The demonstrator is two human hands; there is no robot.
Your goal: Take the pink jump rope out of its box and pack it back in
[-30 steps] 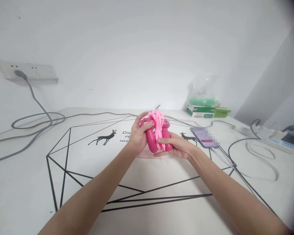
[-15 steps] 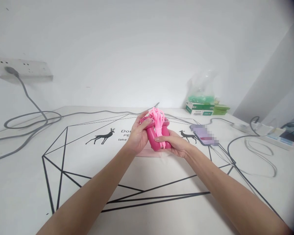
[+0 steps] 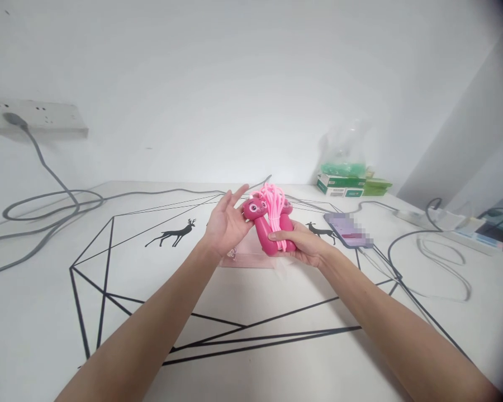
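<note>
A pink jump rope is held up above the table, its light pink cord bundled between two dark pink handles shaped like animal heads with eyes. My right hand is closed round the lower part of the handles, the thumb across the bundled cord. My left hand is open beside the left handle's head, palm up and fingers spread; its fingertips are at or just behind that head, and whether they touch is hard to tell. Beneath the rope lies a flat pale pink sheet or package, partly hidden by the hands.
A phone with a cable lies right of my right hand. At the back right, a clear bag sits on green-and-white boxes. Grey cable loops run from the wall socket. A power strip lies far right.
My left hand has let go of the left handle, opened its fingers and shifted slightly left. My right hand keeps hold of the jump rope. More of the pink sheet shows.
</note>
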